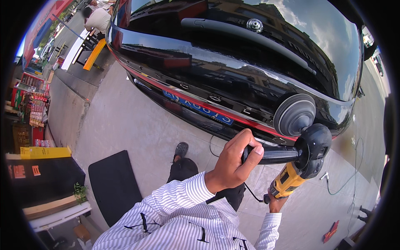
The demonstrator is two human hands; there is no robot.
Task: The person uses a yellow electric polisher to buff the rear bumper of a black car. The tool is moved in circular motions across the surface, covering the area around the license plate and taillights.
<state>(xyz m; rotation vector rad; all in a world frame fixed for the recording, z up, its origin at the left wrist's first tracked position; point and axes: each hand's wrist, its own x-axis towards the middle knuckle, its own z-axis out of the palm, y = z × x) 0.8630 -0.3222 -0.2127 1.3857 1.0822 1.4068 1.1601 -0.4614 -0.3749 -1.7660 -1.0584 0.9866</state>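
My left hand [234,159] is wrapped around the black bar handle [276,155] of a yellow-and-black DeWalt rotary polisher [286,181]. Behind and below, my right hand [276,204] grips the polisher's body near its cord end, mostly hidden by the tool. The round dark polishing pad [295,115] faces the glossy lower right tailgate [250,93] of a black car; whether it touches the paint or sits just off it, I cannot tell. Under the tailgate letters runs a red light strip [200,100], with a blue licence plate [200,107] below it.
A rear wiper [243,39] crosses the dark glass. A black panel [114,184] lies on the tiled floor [109,115] at left. Shelves of packaged goods [39,109] line the far left. A green hose [339,190] trails at right. A person [98,20] sits at a bench beyond the car.
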